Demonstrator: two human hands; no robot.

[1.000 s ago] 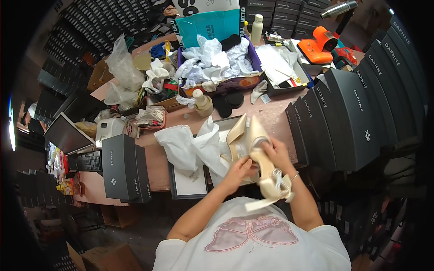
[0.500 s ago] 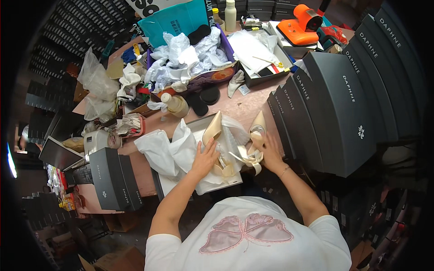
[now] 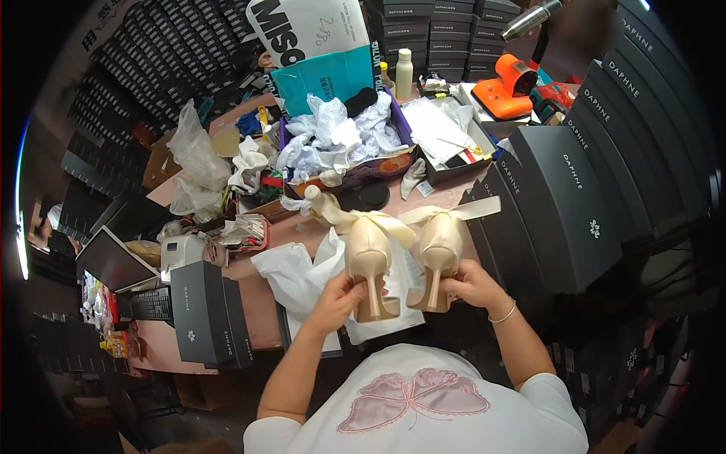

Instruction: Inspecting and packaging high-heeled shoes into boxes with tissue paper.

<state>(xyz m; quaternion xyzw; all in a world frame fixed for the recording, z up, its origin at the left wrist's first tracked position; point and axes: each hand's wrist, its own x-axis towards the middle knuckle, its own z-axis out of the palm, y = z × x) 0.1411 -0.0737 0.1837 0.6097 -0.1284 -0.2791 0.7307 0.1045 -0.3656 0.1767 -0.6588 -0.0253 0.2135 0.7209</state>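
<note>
A pair of beige high-heeled shoes is held up side by side, backs and heels facing me, ribbon straps spreading from their tops. My left hand (image 3: pixel 337 301) is closed round the lower part of the left shoe (image 3: pixel 368 253). The right shoe (image 3: pixel 441 250) is gripped near its heel by my right hand (image 3: pixel 470 285), a bracelet on that wrist. The shoes' toes are hidden. Below and behind them lies the open shoe box (image 3: pixel 330 346), with white tissue paper (image 3: pixel 291 271) spilling out to the left.
Tall stacks of dark shoe boxes (image 3: pixel 563 219) rise at the right. A purple box (image 3: pixel 398 121) of crumpled paper sits at the back, left of a tray of white sheets (image 3: pixel 439 125). An orange device (image 3: pixel 505 91) stands far right. At left are a keyboard (image 3: pixel 151 304) and upright boxes (image 3: pixel 203 310).
Both shoes have been lifted off the box and table and turned heels toward me. My hands have shifted from resting on them to gripping them low. The view has tilted up slightly.
</note>
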